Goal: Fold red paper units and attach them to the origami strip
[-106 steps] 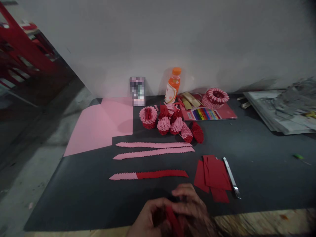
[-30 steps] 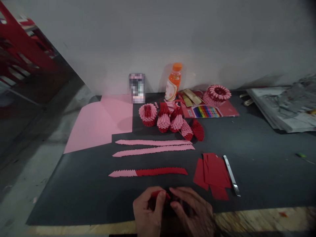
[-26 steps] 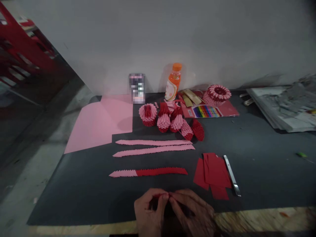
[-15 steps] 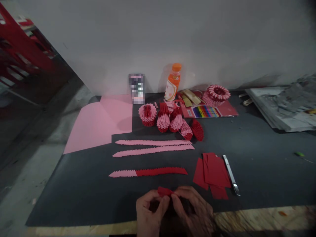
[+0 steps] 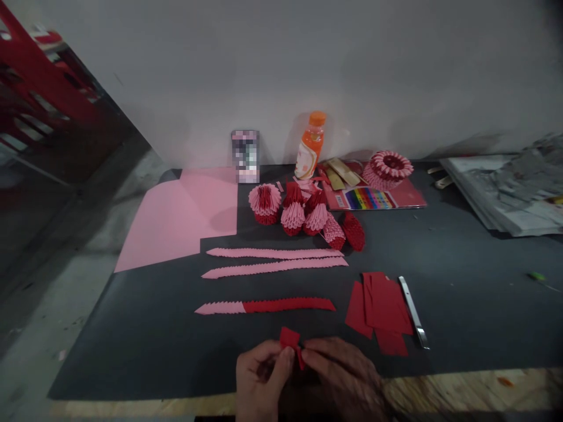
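Red paper [image 5: 290,338] sits pinched in the left hand [image 5: 263,375], fingers curled.

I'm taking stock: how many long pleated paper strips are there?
3: a pink strip farthest back, another pink strip just in front, a pink-and-red strip nearest the left hand.

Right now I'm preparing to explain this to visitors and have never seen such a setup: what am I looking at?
There is no robot: these are a person's bare hands, filmed forward and down by one camera worn on the head. The left hand pinches a small folded red paper; the right hand has its fingertips beside it. On the dark tabletop lie two pink jagged-edged strips, a pink-and-red strip, red paper pieces and a slim metal tool.
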`<action>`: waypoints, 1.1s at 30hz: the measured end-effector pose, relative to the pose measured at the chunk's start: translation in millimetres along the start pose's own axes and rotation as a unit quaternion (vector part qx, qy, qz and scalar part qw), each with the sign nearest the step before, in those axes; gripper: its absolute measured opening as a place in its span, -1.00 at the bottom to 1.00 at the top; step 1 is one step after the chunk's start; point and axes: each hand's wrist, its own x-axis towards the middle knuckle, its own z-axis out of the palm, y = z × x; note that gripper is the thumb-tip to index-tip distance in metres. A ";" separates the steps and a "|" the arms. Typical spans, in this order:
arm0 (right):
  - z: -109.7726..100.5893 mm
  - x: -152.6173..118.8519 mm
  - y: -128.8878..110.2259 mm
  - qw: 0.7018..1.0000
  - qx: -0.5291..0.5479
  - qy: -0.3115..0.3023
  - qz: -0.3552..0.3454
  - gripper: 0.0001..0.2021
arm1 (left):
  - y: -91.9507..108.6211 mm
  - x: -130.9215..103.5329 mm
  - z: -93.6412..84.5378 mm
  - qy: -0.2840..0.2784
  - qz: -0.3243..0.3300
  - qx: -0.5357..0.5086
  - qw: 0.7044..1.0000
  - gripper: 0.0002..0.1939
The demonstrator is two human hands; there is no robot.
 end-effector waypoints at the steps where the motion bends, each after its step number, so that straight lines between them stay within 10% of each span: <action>1: -3.9 -0.9 1.7 1.000 -0.006 -0.015 -0.020 -0.68 | 1.4 -2.3 0.1 -0.001 -0.005 -0.002 1.000 -0.43; 7: -15.3 -7.3 11.3 0.992 -0.050 -0.097 -0.068 -0.60 | 5.0 -8.0 1.7 -0.020 0.001 0.000 1.000 -0.40; 15: 10.2 -0.1 -2.4 0.990 0.073 0.004 0.117 -0.81 | 11.9 -10.3 5.0 0.031 0.095 0.084 0.991 -0.65; 23: 12.4 -3.1 -13.5 0.986 0.049 -0.002 0.161 -0.85 | 6.6 -17.5 15.6 0.127 0.183 0.166 0.961 -0.68; 33: 13.5 7.6 -16.8 0.988 0.069 -0.005 0.137 -0.75 | 2.8 2.9 5.2 0.049 0.200 0.029 0.978 -0.68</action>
